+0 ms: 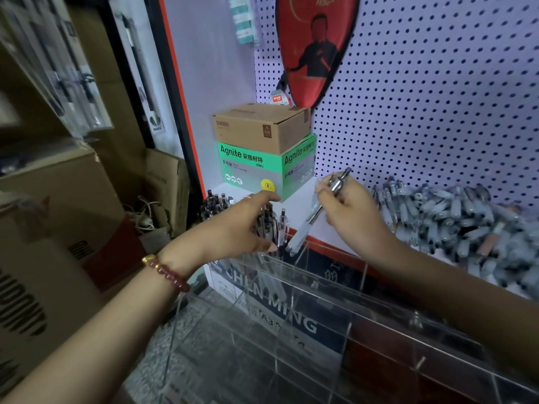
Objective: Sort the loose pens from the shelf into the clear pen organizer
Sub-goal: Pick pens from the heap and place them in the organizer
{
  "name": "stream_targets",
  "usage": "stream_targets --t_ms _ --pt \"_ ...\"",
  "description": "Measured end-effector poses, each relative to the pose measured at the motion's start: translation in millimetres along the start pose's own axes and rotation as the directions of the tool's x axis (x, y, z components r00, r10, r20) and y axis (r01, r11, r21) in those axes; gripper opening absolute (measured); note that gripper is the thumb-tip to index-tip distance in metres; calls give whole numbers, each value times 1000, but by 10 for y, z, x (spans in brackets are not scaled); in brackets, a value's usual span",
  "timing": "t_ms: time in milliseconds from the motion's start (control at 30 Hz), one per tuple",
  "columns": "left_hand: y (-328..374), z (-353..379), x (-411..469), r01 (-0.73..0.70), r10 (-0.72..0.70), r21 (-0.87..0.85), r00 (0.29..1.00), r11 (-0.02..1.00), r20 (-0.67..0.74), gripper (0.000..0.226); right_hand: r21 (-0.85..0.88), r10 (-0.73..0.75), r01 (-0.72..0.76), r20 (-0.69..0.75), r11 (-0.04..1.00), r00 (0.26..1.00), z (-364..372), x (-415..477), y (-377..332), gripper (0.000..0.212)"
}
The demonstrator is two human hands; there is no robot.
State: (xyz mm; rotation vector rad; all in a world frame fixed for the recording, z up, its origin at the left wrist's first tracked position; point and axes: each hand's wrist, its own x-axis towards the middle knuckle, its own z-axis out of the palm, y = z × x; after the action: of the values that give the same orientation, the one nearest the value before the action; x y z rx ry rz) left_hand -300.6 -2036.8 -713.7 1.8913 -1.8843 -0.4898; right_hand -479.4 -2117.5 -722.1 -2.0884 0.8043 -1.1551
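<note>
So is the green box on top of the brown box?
No, the brown box sits on top of the green box.

right hand [350, 217] pinches pen [303, 232] | left hand [233, 228] holds upright pens [281, 225] in organizer [326, 282]

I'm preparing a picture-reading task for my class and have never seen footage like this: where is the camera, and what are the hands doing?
No machine here: a person wears one camera on the head, looking forward and down at their own bare hands. The right hand pinches a white pen, its tip angled down toward the clear organizer. The left hand, wearing a bead bracelet, holds the standing pens in one compartment. A pile of loose pens lies on the shelf to the right; a green box stands behind.
</note>
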Motion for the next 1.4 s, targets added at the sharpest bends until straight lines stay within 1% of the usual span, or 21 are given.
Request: stream_targets --t_ms 133,200,300,433,567,633,733,800,867,967,1033,1133,1233,1300,1333,1400 --pt "-17 58 71 8 -8 9 1000 1000 21 76 -168 -19 42 133 985 991 118 -125 -15 24" --pt "-15 72 106 -8 8 5 1000 1000 6 69 -229 6 38 191 973 982 154 -177 -22 23" --pt "-42 115 155 -65 64 -13 996 998 -62 49 -186 35 16 264 982 964 198 -220 -11 21" --pt "-30 224 170 -130 121 -41 976 991 -183 21 -147 42 5 318 989 947 235 -237 21 22" --pt "0 280 160 -161 135 -80 957 984 -257 22 -148 53 1 358 989 932 242 -228 55 23" --pt "10 277 153 -148 113 -106 954 983 -277 17 -149 47 9 369 989 928 235 -233 72 24" --pt "20 261 145 -110 54 -184 956 977 -287 8 -151 37 24 390 988 920 228 -245 80 37" --pt "30 256 131 -100 38 -207 958 973 -284 12 -118 32 18 405 993 914 228 -249 76 48" --pt "30 248 110 -93 25 -228 959 969 -282 17 -106 30 15 409 994 912 232 -255 78 53" --pt "18 234 74 -77 6 -253 963 964 -271 21 -135 35 18 381 991 924 236 -260 87 49" --pt "12 219 53 -67 -10 -286 966 956 -257 23 -197 33 46 382 979 924 237 -259 83 44" --pt "25 181 16 -46 -29 -378 982 925 -189 27 -286 4 120 399 951 917 242 -251 72 37" --pt "21 163 -28 -26 -39 -430 989 902 -142 29 -371 3 146 372 917 928 274 -243 77 36" --pt "9 211 -46 -57 -27 -423 982 904 -189 24 -416 8 150 354 897 935 297 -231 78 32" --pt "-2 251 -41 -88 -9 -389 971 917 -240 22 -418 15 143 351 897 936 312 -220 69 28" --pt "-30 336 -14 -141 45 -264 939 954 -341 22 -418 39 119 350 901 936 359 -196 36 23"
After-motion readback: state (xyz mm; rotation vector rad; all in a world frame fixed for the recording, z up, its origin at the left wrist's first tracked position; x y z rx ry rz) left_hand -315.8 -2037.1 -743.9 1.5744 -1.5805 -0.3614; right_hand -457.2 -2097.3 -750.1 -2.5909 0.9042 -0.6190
